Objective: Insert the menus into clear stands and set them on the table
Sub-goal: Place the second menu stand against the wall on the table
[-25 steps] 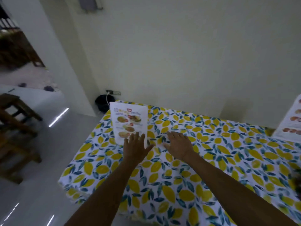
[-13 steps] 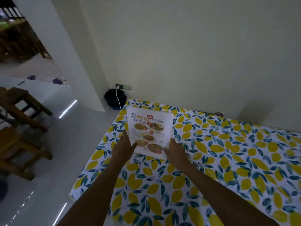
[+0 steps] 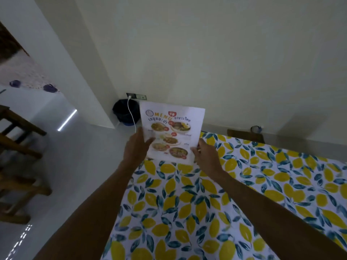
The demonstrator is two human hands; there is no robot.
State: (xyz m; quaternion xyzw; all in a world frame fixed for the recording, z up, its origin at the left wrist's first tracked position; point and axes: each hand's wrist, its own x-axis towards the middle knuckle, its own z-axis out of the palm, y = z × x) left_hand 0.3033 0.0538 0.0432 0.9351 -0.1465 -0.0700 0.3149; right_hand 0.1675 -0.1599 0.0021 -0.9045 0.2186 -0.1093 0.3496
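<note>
A white menu (image 3: pixel 171 128) with food pictures and orange "MENU" lettering stands upright, its lower edge at the far left corner of the table (image 3: pixel 262 184), which wears a lemon-print cloth. It seems to sit in a clear stand, though the stand itself is hard to make out. My left hand (image 3: pixel 136 149) grips the menu's left edge with the thumb across its front. My right hand (image 3: pixel 204 154) holds the lower right edge. Both forearms reach in from the bottom of the view.
A cream wall runs close behind the table. On the floor in the corner stand a dark bin (image 3: pixel 124 111) and a white cable (image 3: pixel 131 117) plugged into a wall socket (image 3: pixel 136 96). Wooden chairs (image 3: pixel 16 166) stand at the left. A dark wooden chair back (image 3: pixel 245 135) shows beyond the table's far edge.
Both hands went from lying near the standing menu to gripping its two sides. The menu now appears nearer and higher in view, at the table's corner.
</note>
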